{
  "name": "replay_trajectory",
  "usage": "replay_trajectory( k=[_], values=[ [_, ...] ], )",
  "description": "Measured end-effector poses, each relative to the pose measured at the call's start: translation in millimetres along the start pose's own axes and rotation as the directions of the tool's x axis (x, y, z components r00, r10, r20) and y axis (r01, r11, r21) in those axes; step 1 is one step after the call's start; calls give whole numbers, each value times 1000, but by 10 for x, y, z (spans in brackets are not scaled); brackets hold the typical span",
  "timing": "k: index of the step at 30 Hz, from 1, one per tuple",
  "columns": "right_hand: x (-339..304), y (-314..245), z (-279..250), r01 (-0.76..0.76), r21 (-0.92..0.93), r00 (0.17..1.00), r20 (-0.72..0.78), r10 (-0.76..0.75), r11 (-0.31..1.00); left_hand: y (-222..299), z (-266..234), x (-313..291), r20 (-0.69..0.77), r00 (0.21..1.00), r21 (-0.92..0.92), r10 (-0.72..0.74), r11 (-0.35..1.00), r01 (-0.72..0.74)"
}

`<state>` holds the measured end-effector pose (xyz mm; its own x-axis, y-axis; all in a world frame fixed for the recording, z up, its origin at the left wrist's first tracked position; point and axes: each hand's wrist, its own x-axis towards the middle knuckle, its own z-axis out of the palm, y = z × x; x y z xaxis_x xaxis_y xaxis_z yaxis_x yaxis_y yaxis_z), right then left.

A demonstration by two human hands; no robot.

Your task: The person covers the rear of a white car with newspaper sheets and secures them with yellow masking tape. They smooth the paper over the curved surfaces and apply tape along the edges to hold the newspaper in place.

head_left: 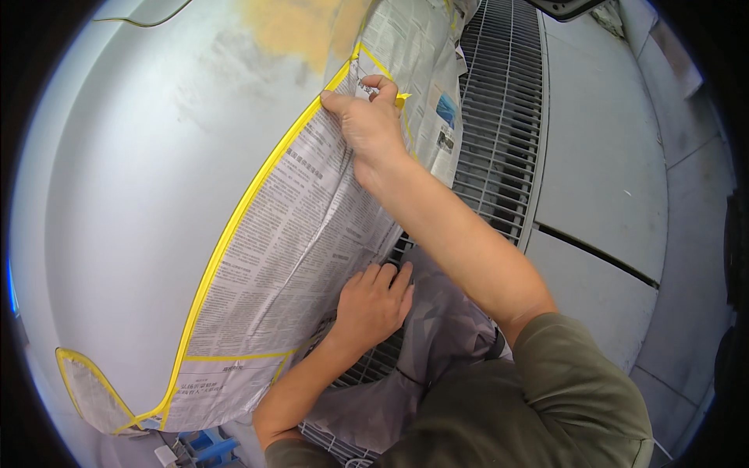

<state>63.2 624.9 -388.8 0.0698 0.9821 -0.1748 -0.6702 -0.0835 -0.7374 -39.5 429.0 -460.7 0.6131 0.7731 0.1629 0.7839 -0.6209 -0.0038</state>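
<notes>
A silver-grey car body panel (133, 179) fills the left. Sheets of newspaper (296, 242) are stuck along it with a long strip of yellow masking tape (234, 218). My right hand (367, 121) is at the upper end of the strip, fingers pinching and pressing the tape and paper edge against the panel. My left hand (374, 300) lies lower down, fingers together, resting flat on the lower edge of the newspaper by my grey-trousered knee (445, 327).
A tan patch of filler or primer (296, 27) marks the panel at the top. A metal floor grating (499, 117) runs under me, with pale floor slabs (601, 156) to the right. A blue object (207, 448) sits at the bottom edge.
</notes>
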Motion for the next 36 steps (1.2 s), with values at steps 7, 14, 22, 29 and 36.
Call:
replay_trajectory(
  k=[7,14,22,29,36],
  values=[
    [-385,109,142,13,-229,1000,-8,-15,973,7,125,-39,-46,999,-51,1,999,-3],
    [-463,305,-306,313,-243,949,129,-289,918,-28,-436,2,-115,981,69,-154,984,163],
    [-651,650,-1262,409,-619,908,199,-370,670,-435,-961,601,-430,889,346,-155,882,321],
    [-678,728,-1723,481,-681,869,291,-400,552,-389,-851,732,-446,863,418,-239,796,437],
    [-729,902,-1766,501,-678,865,375,-332,538,-424,-877,492,-525,812,385,-255,779,494]
  ],
)
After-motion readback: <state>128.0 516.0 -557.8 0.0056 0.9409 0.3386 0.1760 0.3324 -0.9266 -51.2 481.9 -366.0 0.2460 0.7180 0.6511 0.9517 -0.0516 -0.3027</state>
